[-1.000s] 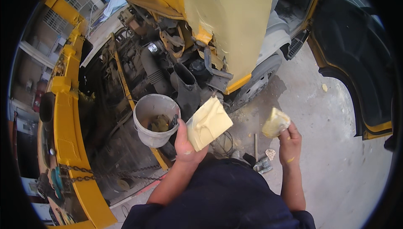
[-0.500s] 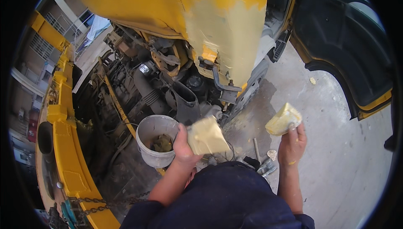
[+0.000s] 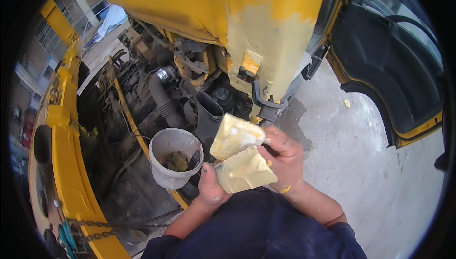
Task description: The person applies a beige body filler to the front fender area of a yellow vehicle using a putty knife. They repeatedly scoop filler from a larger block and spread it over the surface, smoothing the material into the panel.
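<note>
My left hand [image 3: 212,186] is closed on a flat putty board [image 3: 246,169] coated with smooth pale-yellow body filler. A putty spreader [image 3: 236,137], smeared with the same filler and whitish on one side, is gripped between the thumb and fingers of my right hand [image 3: 285,157]. Spreader and board meet or nearly meet in front of my chest. Dabs of filler stick to my right hand and wrist. Beyond them rises the yellow cab panel [image 3: 266,36], its lower corner covered in a wide pale-yellow filler patch.
A dirty white bucket [image 3: 173,178] with residue and something dark inside stands left of my hands. Behind it lies the exposed engine bay [image 3: 137,88]. A metal bracket [image 3: 268,104] juts below the panel. An open black door [image 3: 384,64] hangs at right; a yellow frame beam [image 3: 76,178] with a chain runs at left.
My right hand has swung in from the right, bringing the spreader up to the board in my left hand. The board has shifted slightly right and down.
</note>
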Demonstrator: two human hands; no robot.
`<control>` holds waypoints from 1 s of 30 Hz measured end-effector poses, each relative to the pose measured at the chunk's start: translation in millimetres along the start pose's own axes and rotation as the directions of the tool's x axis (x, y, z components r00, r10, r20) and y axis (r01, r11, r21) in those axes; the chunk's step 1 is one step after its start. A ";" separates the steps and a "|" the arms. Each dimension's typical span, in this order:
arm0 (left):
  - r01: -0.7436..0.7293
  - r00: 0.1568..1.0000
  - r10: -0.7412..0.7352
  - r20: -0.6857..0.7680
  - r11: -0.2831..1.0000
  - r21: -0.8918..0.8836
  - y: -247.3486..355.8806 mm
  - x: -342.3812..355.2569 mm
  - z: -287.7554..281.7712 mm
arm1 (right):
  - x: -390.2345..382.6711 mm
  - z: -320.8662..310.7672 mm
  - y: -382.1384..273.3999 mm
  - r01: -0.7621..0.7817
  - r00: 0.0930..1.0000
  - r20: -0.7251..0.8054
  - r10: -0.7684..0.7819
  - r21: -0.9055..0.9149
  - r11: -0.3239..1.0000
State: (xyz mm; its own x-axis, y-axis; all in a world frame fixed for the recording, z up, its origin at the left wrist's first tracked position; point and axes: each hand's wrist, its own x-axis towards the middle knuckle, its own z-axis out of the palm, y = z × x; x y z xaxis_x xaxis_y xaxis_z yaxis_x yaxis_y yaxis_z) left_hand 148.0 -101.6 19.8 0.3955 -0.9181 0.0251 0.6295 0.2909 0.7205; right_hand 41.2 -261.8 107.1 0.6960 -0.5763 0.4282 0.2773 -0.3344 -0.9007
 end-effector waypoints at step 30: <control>-0.413 0.799 0.220 -0.560 0.877 -0.245 -39.4 -17.7 -74.0 | 125.7 -15.6 9.7 0.943 0.327 0.942 -0.071 -0.320 0.094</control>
State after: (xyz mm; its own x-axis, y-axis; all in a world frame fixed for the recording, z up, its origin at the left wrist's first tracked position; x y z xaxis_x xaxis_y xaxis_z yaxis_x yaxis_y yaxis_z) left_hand 165.7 -76.9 -60.3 0.8290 -0.5188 -0.2089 0.5523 0.7004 0.4521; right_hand 121.0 -349.1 153.3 0.8320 0.5378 0.1358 0.4701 -0.8136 0.3421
